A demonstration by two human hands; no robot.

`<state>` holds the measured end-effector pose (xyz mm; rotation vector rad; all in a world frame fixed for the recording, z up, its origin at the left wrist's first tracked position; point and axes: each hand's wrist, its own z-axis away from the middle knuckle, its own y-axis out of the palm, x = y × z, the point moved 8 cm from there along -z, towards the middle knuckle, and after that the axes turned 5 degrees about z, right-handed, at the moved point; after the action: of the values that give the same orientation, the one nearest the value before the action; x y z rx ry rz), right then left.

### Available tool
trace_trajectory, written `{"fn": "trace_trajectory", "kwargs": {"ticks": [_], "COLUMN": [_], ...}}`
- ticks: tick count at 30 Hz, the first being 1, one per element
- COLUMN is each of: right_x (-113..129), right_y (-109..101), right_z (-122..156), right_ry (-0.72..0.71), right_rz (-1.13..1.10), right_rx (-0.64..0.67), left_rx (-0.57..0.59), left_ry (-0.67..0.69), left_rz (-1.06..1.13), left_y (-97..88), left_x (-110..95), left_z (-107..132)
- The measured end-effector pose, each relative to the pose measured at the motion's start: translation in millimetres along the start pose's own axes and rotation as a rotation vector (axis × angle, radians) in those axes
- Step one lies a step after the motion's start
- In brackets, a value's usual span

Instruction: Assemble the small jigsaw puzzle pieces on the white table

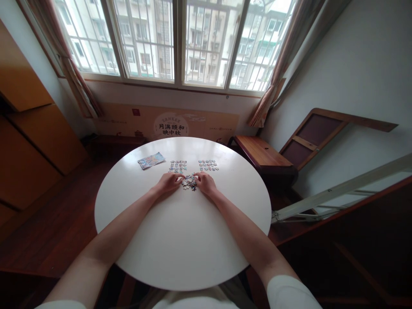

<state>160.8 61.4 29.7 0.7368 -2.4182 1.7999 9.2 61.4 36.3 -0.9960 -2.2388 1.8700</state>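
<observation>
A loose pile of jigsaw puzzle pieces (189, 183) lies on the white round table (189, 240), between my two hands. At the pile's left edge, my left hand (170, 182) has thumb and forefinger pinched together on what looks like a puzzle piece. My right hand (205, 182) rests at the right edge, its fingers closed at the tips on a small puzzle piece. Behind the hands, more pieces are laid out in short rows: a left group (178, 166) and a right group (208, 165). The fingertips are too small to show much detail.
A colourful picture sheet (151, 160) lies at the back left of the table. A wooden bench or stool (262, 151) stands beyond the table's right edge. A pale metal frame (337, 193) slants in from the right. Wooden cabinets (25, 146) stand at left.
</observation>
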Motion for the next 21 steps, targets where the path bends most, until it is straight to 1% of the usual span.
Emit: {"fn": "trace_trajectory", "kwargs": {"ticks": [3,8,12,21], "right_x": [1.3,3.4,2.1,0.1], "right_y": [0.1,-3.1,-0.1,-1.9], "right_z": [0.3,0.9,-0.1,0.9], "right_ry": [0.001,0.006,0.024,0.079], "right_rz": [0.024,0.088,0.133,0.115], "right_rx": [0.028,0.02,0.054,0.047], "left_rx": [0.004,0.005,-0.004,0.013], "left_ry": [0.004,-0.006,-0.009,-0.01], "left_rz": [0.003,0.007,0.013,0.009], "left_y": [-0.1,0.2,-0.7,-0.9], "left_x": [-0.4,-0.2,-0.9,-0.9], "left_z": [0.1,0.2,0.4,0.8]}}
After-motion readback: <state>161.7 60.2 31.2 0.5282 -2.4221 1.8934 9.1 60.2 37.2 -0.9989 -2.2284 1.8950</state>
